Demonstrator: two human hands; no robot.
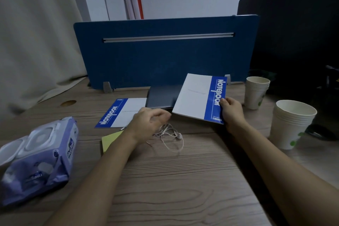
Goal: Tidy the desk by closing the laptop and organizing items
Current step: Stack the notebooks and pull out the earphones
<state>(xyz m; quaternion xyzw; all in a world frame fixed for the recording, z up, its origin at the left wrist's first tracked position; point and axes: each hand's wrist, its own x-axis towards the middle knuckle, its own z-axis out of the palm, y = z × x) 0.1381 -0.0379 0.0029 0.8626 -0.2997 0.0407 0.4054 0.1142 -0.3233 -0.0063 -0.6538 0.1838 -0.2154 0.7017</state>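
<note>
Right hand (231, 109) gripping notebook (199, 97) by blue spine, over closed laptop (161, 98). Left hand (149, 124) loosely curled over earphone cable (169, 135), possibly pinching it.
</note>
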